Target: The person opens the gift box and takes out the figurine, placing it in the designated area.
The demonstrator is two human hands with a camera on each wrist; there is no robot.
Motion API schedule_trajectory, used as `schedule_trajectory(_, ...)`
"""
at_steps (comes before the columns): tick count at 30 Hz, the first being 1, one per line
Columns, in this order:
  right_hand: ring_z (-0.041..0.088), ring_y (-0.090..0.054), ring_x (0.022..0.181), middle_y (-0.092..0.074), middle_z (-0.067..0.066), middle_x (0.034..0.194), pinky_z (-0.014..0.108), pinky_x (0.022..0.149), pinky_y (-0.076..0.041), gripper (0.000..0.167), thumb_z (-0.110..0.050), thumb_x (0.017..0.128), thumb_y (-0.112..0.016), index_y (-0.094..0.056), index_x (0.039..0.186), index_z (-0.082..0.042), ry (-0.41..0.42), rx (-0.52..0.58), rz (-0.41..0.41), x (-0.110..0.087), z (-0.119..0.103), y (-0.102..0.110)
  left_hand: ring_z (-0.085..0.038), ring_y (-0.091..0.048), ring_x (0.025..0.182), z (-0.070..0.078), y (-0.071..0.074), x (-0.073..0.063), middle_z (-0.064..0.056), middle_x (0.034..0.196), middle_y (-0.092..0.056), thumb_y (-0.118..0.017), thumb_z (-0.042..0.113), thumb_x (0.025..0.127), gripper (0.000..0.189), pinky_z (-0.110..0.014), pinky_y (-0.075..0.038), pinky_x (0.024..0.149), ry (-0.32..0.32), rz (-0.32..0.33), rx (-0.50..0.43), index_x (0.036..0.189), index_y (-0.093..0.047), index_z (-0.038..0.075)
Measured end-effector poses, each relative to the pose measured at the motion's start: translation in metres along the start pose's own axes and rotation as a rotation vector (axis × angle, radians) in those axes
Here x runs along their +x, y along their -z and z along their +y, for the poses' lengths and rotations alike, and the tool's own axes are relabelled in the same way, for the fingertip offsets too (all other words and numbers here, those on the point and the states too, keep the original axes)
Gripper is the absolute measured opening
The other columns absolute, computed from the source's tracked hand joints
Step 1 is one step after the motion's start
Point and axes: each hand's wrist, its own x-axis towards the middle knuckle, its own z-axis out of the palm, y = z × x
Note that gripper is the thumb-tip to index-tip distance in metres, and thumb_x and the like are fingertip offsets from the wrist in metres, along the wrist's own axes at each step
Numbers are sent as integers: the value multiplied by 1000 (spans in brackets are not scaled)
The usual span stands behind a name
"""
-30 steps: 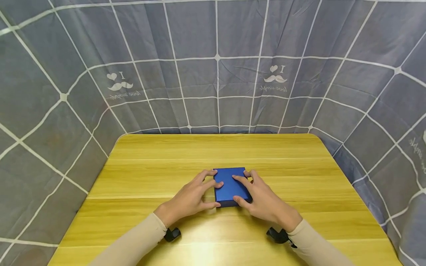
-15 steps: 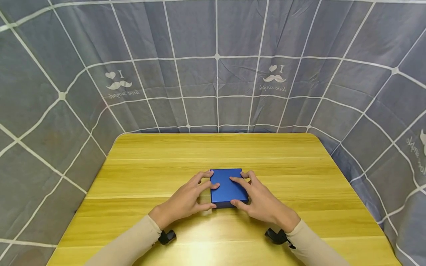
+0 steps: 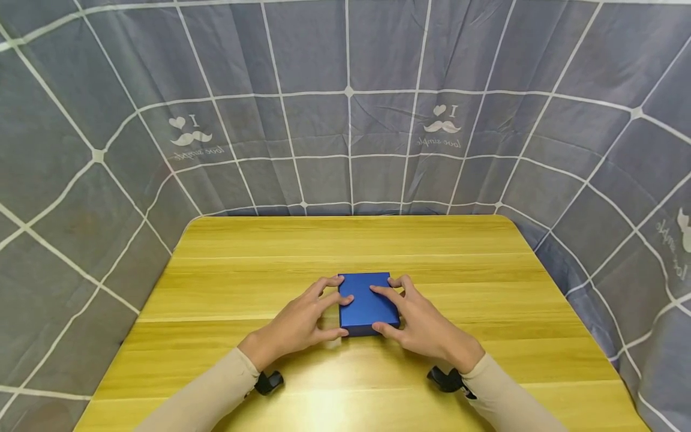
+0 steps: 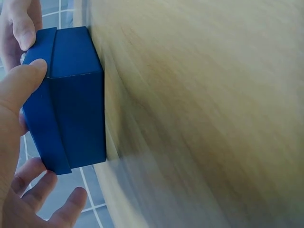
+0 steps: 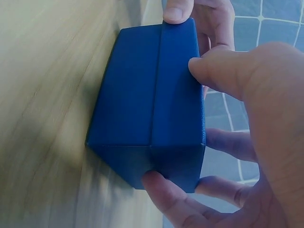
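Observation:
A square blue lidded box (image 3: 367,309) stands on the wooden table in the head view, between both hands. The left hand (image 3: 302,321) grips its lid at the left, with the thumb at the near corner, the index finger on top and other fingers at the far left corner. On the other side the right hand (image 3: 426,321) holds the lid, its thumb on the front face, one finger on top and others along the right side. Both wrist views show the seam between the lid and the base of the box (image 4: 78,52), and the lid looks seated on the base.
The wooden table (image 3: 345,246) has rounded far corners. A grey curtain (image 3: 324,120) with white grid lines encloses it at the back and both sides. A black wrist camera (image 3: 269,383) hangs under each sleeve.
The box and both hands have shifted slightly left on the table, mostly in the first half second. The view has also drifted a little. The grip looks the same.

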Motion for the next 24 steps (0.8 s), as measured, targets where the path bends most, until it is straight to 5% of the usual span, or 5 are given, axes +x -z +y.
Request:
schedule_trajectory(10, 21, -70, 117, -40, 23, 173, 41, 100, -62, 74, -50, 110, -83, -53, 175, -31, -12, 51, -25, 1, 3, 4, -36, -65, 154, 2, 1, -2, -12, 183, -45, -89, 51, 105, 65, -46, -67, 109, 48, -16, -33, 162, -69, 27)
schedule_trajectory(16, 29, -78, 124, -26, 23, 181, 42, 102, -69, 72, -42, 109, -85, -52, 173, -29, -25, 193, -71, 0, 10, 6, -35, -61, 159, 1, -1, -2, -9, 185, -41, -90, 50, 104, 66, -50, -66, 112, 63, -9, -75, 163, -66, 31)
schedule_trajectory(24, 32, -73, 134, -16, 22, 189, 42, 105, -67, 84, -47, 106, -89, -46, 175, -25, -3, 216, -93, 4, 19, 7, -32, -56, 163, 1, -2, -2, -5, 188, -36, -90, 54, 103, 80, -52, -65, 114, 93, -10, -102, 171, -58, 30)
